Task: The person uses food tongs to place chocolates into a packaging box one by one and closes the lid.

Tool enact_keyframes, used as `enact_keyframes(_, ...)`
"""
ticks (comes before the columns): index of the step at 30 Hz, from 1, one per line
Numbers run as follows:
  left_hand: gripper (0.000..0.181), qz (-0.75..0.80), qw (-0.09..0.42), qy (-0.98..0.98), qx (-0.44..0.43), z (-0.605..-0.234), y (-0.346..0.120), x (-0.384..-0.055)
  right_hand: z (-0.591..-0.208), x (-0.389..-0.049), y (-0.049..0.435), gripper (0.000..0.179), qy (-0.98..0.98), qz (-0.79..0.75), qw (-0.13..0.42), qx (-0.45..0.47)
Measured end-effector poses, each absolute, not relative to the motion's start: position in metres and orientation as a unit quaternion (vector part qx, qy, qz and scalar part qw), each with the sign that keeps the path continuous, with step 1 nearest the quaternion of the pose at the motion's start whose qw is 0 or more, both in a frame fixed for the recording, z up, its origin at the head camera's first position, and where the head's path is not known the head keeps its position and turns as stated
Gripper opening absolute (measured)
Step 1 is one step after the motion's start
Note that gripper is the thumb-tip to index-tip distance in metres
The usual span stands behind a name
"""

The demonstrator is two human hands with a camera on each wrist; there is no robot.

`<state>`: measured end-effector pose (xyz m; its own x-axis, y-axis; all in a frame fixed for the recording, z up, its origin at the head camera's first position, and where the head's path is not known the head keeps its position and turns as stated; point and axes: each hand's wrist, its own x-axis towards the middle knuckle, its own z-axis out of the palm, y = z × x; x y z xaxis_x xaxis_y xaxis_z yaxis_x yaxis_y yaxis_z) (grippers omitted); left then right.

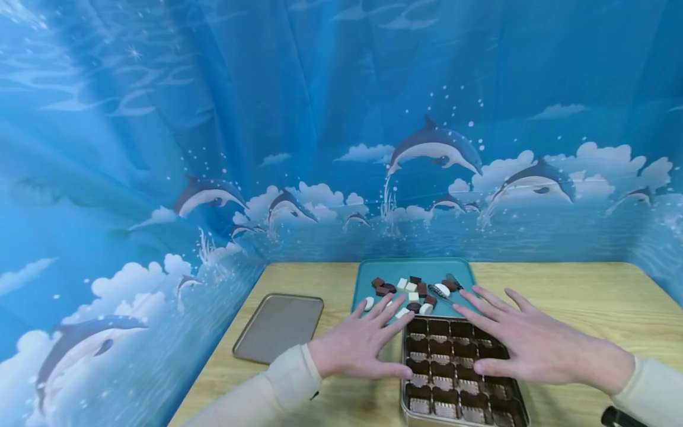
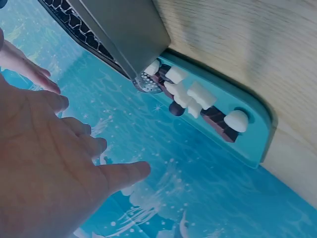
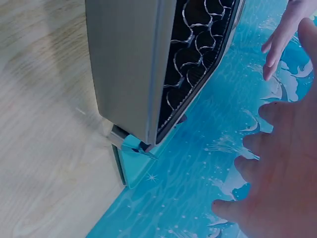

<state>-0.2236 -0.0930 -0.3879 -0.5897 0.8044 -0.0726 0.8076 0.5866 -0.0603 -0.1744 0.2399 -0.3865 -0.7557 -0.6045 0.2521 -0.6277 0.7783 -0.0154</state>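
My left hand (image 1: 365,345), fingers spread, hovers by the left edge of a metal tin (image 1: 404,385). Over the tin's right side, my right hand (image 1: 539,343) is likewise spread, palm down and holding nothing. Inside the tin sits a dark brown plastic insert (image 1: 444,375) with rows of bare compartments. Behind it lies a teal tray (image 1: 373,270) bearing dark and white chocolates (image 1: 413,296) and two dark patterned strips (image 1: 439,291) of unclear kind. In the left wrist view, the left hand (image 2: 54,153) is apart from the tin (image 2: 126,29); the right wrist view shows the right hand (image 3: 277,168) apart too.
A flat metal lid (image 1: 280,326) lies on the wooden table (image 1: 576,296) left of the tin. A blue curtain (image 1: 320,118) printed with dolphins hangs behind the table and along its left side. A black object (image 1: 619,417) shows below the right sleeve.
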Motion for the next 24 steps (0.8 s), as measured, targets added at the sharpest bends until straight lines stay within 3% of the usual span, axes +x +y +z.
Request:
enact_keyframes(4,0.088,-0.022,0.032,0.901,0.432,-0.391,-0.095,-0.229,-0.389,-0.176,0.241,0.079,-0.941,0.065,0.109,0.314)
enact_keyframes(9,0.084,0.003,0.014,0.916,0.402,-0.394,-0.100,-0.241,-0.391,-0.182,0.245,0.070,-0.943,0.069,0.117,0.303)
enact_keyframes(17,0.050,0.079,0.003,0.948,0.310,-0.397,-0.114,-0.263,-0.396,-0.191,0.255,0.057,-0.946,0.082,0.127,0.287)
enact_keyframes(24,0.034,0.121,0.022,0.963,0.240,-0.405,-0.129,-0.282,-0.401,-0.199,0.263,0.049,-0.953,0.089,0.103,0.271)
